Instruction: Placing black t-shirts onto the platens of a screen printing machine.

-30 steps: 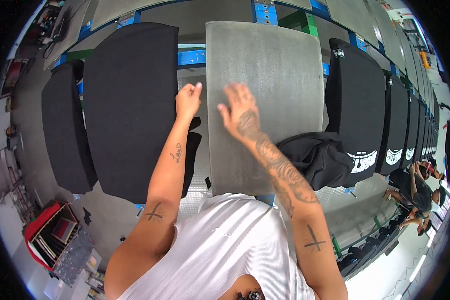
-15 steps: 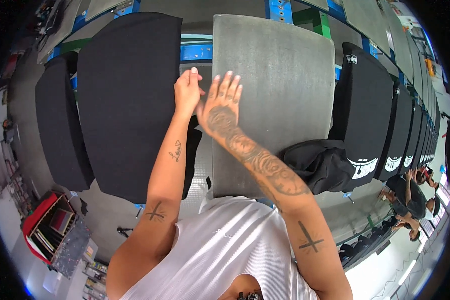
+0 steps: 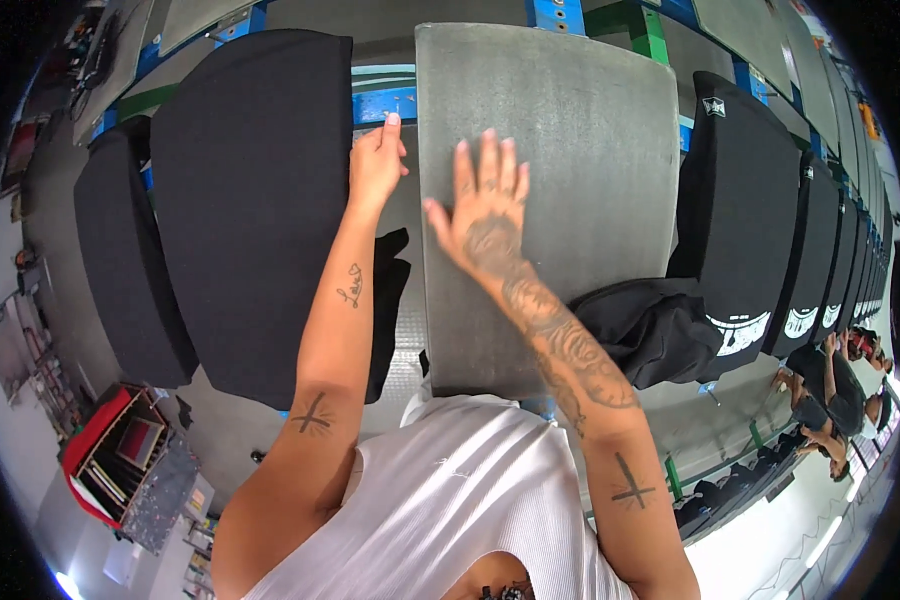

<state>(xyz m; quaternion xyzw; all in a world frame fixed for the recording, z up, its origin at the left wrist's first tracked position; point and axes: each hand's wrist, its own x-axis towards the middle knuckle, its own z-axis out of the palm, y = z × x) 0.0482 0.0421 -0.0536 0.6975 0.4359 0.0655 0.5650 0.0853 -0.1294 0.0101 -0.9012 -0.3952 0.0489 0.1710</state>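
Observation:
My right hand, fingers spread and palm down, is over the bare grey board in front of me; I cannot tell if it touches. At the right edge of the black shirt, which is stretched over the board on the left, is my left hand. Its fingers look curled, with one digit pointing up, and whatever they may hold is hidden. Dark cloth hangs beside my left forearm. A bunched black garment lies by the lower right corner of the grey board.
On the right, several boards carry black shirts with white prints. A narrower shirt-covered board stands far left. Blue metal arms hold the boards. A red-edged box is at lower left, and another person is far right.
My right hand has moved right, away from my left hand and over the grey board. My left hand has shifted slightly upward, staying beside the shirt's edge.

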